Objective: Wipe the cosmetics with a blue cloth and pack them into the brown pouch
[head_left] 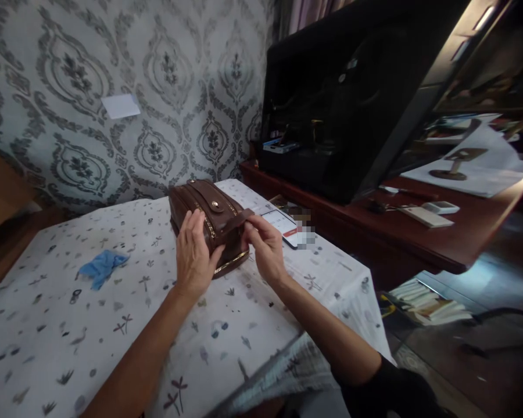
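Note:
A brown leather-look bag [192,194] with gold zippers and a round gold stud lies on a table with a white patterned cloth [131,337]. My left hand [194,255] rests against the bag's near left side, fingers stretched out along it and thumb apart. At the bag's near right end, my right hand [264,244] pinches a brown strap [239,219] that stands up from it. The right fingertips are partly hidden behind the hand. Just right of the bag, a phone [283,226] with a lit screen lies flat.
A crumpled blue cloth [102,267] lies left on the table. A large dark television [322,110] stands on a red-brown cabinet [422,244] to the right, with papers [475,162] and small devices. Below it are stacked books [431,302]. A patterned wall [165,69] rises behind.

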`<state>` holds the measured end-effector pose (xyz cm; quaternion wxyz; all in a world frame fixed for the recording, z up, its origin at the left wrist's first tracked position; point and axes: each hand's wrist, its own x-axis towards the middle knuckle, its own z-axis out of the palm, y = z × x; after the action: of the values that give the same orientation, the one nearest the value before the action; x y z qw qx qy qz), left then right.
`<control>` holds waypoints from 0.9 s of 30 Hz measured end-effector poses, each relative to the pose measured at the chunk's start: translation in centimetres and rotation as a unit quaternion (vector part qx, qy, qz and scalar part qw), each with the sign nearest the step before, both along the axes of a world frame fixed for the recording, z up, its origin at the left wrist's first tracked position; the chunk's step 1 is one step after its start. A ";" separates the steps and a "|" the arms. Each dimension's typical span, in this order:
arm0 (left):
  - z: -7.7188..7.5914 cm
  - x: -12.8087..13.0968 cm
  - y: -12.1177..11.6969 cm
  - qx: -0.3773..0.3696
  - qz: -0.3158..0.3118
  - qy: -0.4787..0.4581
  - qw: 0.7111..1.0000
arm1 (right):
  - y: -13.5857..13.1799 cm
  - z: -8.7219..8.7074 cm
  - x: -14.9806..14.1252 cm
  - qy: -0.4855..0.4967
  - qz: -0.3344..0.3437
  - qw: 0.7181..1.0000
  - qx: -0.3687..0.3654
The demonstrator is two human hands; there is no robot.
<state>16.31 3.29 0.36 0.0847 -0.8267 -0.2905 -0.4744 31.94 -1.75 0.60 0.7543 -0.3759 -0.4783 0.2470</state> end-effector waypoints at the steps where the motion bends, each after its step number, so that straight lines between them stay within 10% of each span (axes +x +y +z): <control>1: 0.0 0.0 0.0 -0.001 -0.001 0.000 1.000 | 0.1 -0.1 0.0 0.028 0.000 1.000 0.000; 8: -0.1 0.1 0.0 -0.014 -0.004 -0.002 1.000 | 0.2 -0.9 -0.2 0.069 -0.008 0.997 -0.028; 16: -0.2 0.1 0.0 -0.017 -0.002 -0.006 1.000 | -2.0 -1.7 -0.3 -0.109 -0.165 0.980 0.002; 27: -0.5 -0.1 0.4 -0.015 -0.019 -0.014 1.000 | -1.2 -0.7 -2.5 -0.220 -0.082 0.971 0.046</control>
<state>16.23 3.69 -0.17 0.0594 -0.8263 -0.2831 -0.4832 29.47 -2.98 -0.09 0.6647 -0.4239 -0.6108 0.0736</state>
